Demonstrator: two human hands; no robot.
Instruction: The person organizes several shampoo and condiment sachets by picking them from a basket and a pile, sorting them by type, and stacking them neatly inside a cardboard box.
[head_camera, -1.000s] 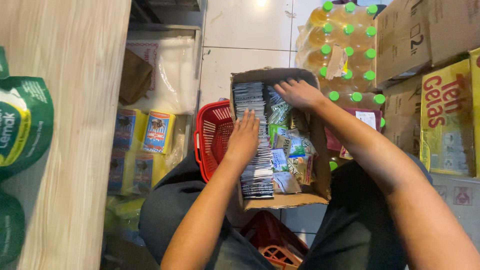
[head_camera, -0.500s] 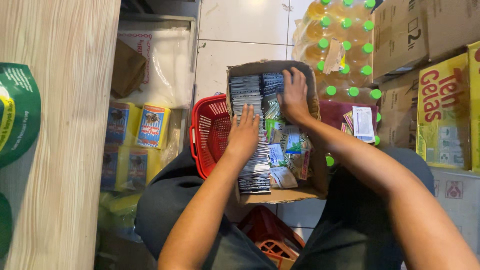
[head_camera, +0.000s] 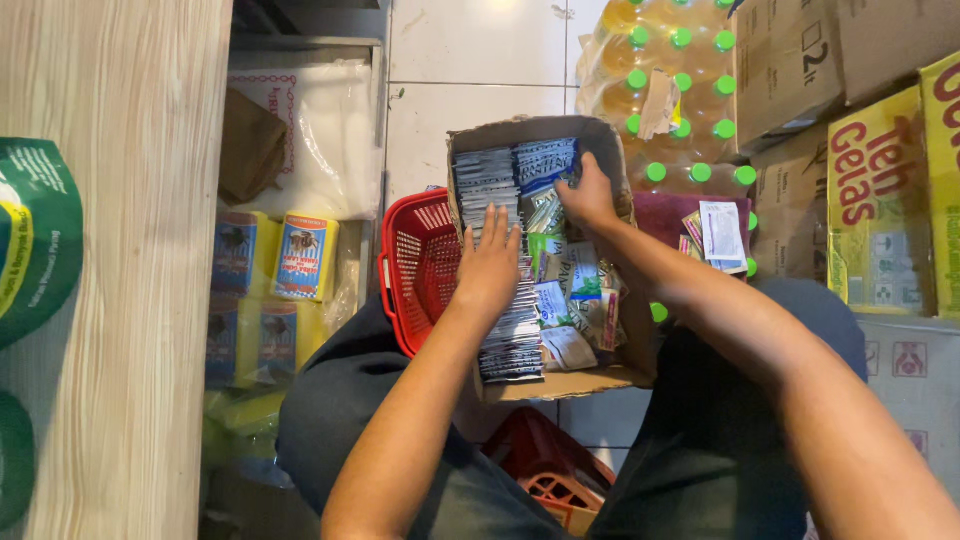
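Cardboard box (head_camera: 600, 378) on lap, beside red basket (head_camera: 420, 270). Sachet rows (head_camera: 500, 250) packed inside. Left hand (head_camera: 488, 268) flat, fingers spread on sachets. Right hand (head_camera: 588, 195) at far end, apparently pinching blue sachets (head_camera: 540, 160).

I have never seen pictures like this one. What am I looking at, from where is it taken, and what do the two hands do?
A camera worn on a person's head looks down at their own bare arms; there is no machine. A cardboard box rests across the person's lap, filled with rows of small sachets. The left hand lies flat on the left row. The right hand reaches to the far sachets, its fingers touching them; neither hand clearly grips anything. A red basket stands on the left, bottles with green caps on the right.
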